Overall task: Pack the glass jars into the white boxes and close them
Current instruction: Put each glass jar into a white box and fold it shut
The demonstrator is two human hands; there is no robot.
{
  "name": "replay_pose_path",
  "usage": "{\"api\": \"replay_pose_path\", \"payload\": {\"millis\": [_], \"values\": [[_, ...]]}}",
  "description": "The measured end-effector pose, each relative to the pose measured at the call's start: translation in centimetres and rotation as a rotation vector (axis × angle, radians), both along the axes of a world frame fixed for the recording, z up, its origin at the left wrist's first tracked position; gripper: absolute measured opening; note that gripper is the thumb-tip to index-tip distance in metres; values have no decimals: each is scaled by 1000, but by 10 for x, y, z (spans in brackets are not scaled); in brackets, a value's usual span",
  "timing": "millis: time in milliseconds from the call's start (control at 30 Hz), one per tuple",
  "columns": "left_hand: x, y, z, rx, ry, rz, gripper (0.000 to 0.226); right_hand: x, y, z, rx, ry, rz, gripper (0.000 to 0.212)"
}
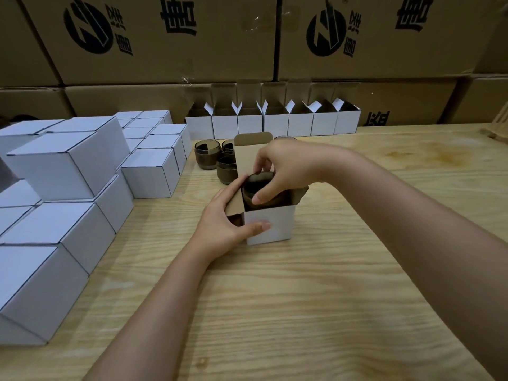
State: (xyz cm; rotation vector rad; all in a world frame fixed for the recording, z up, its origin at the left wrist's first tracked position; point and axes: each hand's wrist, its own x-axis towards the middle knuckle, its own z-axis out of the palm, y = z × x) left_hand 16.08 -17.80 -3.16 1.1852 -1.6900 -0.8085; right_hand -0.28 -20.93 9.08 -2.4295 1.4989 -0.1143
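Observation:
An open white box (270,225) stands on the wooden table (302,298) in the middle, its back lid flap upright and its side flaps spread. A dark glass jar (254,185) sits halfway down in the box's mouth. My right hand (286,166) pinches the jar's rim from above, thumb on the near side. My left hand (222,221) grips the box's left corner, thumb on its white front face. Three more dark jars (207,154) stand just behind the box to the left; a fourth jar's rim (284,138) peeks out behind my right hand.
Stacks of closed white boxes (63,171) fill the table's left side. A row of open white boxes (272,121) lines the back edge. Large brown cartons (247,37) form a wall behind. A wooden object (494,130) lies at far right.

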Motion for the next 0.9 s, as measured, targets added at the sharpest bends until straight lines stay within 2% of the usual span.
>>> {"api": "replay_pose_path", "payload": {"millis": [167,333,467,533,567,667,700,767,833,900], "values": [[0,1,0,-5,-11,6,99,0,3,-10,138,-62,-55,52],[0,-1,-1,-6,3,-11,98,5,4,-9,170,-12,-103,53],[1,-3,-4,-26,-7,-7,99,1,11,-16,169,-153,-153,61],[1,-3,-5,-33,0,-5,100,-4,14,-26,77,-339,-181,60],[1,-4,-5,-34,12,-7,100,-6,16,-34,-32,-515,-199,51],[2,-4,-6,-28,7,-14,99,-14,22,-61,-397,-1256,-402,12],[3,-4,-6,-26,1,-14,98,-16,23,-71,-412,-1478,-511,13],[3,-3,-5,-20,-2,-12,97,-18,26,-91,-237,-1745,-662,20],[3,-3,-5,-14,-2,-15,96,-17,25,-108,61,-1819,-650,18],[2,-3,-4,-14,2,-20,95,-13,24,-115,283,-1810,-519,20]]}}
